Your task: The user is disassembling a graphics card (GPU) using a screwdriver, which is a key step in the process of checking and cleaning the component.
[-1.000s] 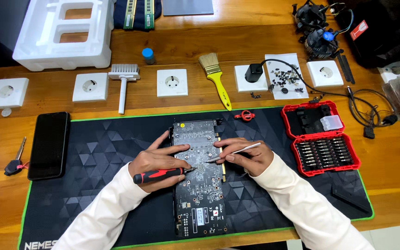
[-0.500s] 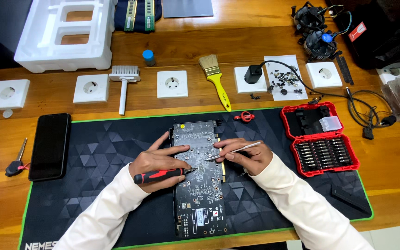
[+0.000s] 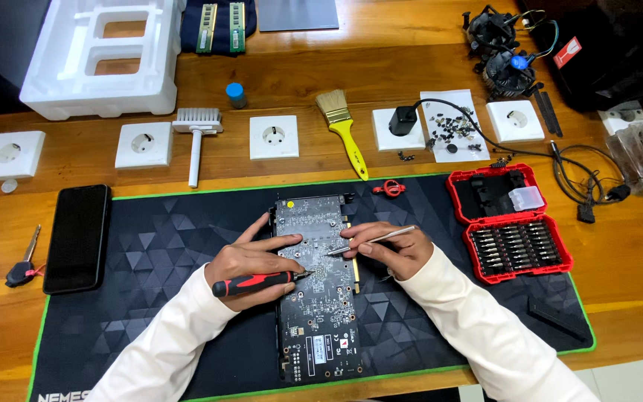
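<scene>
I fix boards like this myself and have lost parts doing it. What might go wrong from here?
1. The screwdriver in the left hand has its tip on the circuit board; a slip might scratch it.
2. The tweezers in the right hand also point at the board and could nick small parts.
3. Loose screws lie on a paper sheet under a cable; a tug may scatter them.

A warm brown wooden tabletop carries it all. Spread across its near half lies a dark, green-edged desk mat. Along the far side sit white square wall sockets, a yellow-handled paintbrush, a white plastic brush and a white foam packing block. At the left edge rests a black car key.
</scene>
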